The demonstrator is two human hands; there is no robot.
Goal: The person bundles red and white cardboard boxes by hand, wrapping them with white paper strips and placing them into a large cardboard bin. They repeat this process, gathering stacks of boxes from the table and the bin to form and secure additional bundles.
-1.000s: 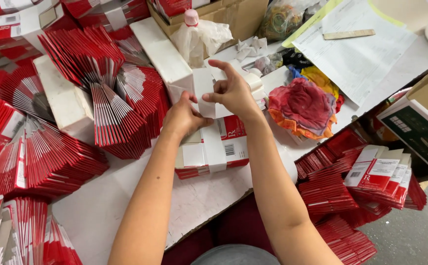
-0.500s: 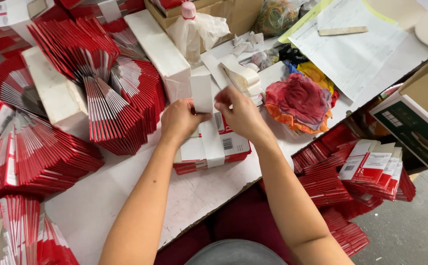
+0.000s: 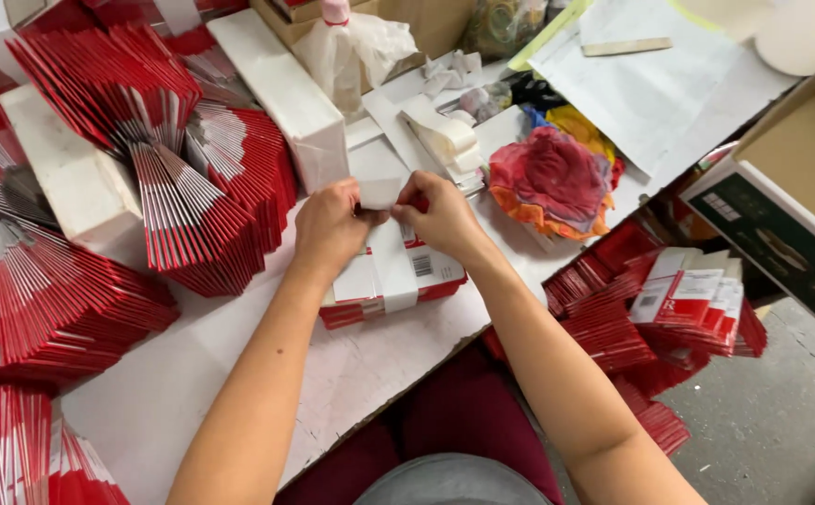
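Observation:
A small stack of flat red and white cartons lies on the white table just in front of me. A white paper strip runs over the stack's middle and rises at its far side. My left hand and my right hand meet above the stack's far edge, both pinching the upper end of that strip between fingertips. The strip's top end pokes up between my thumbs.
Fanned piles of red cartons crowd the table's left side around white boxes. A red and orange cloth, loose paper strips, a wrapped bottle and paper sheets lie behind. More red cartons are stacked lower right.
My right hand has come down from holding the strip high above the stack. Both hands have drawn together at the stack's far edge, and the strip now lies over the stack.

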